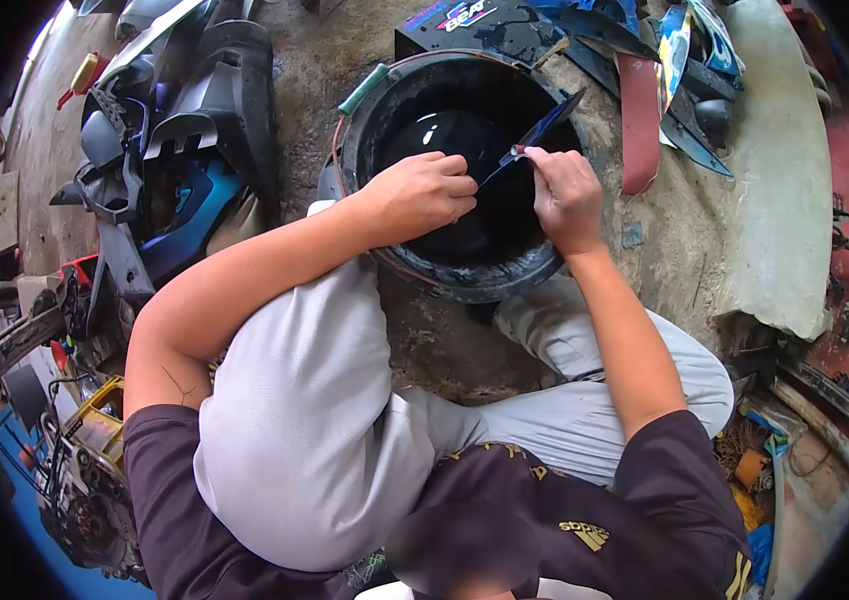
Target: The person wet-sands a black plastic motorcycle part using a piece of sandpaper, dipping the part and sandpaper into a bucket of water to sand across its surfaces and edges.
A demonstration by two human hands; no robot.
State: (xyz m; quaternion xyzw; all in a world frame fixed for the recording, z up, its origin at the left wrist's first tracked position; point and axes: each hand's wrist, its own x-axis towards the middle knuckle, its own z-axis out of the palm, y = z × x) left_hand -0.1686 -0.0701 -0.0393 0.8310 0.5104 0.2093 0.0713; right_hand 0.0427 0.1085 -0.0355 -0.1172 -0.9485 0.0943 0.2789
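Note:
A black bucket (464,285) of dark water stands in front of my folded legs. Over it, a thin dark blue panel (548,122) slants from upper right to lower left. My right hand (569,195) pinches something small and pale at the panel's edge; what it is cannot be made out. My left hand (426,195) is closed at the panel's lower left end, over the left part of the bucket, and its fingertips are hidden under the knuckles. A green handle grip (363,89) on a wire rests against the bucket's upper left rim.
Black and blue plastic fairings (229,90) lie at the left. A black box (444,32), blue panels and a reddish-brown strip (638,125) lie beyond the bucket. A long pale slab (776,170) is at the right, and an engine (94,520) at the lower left.

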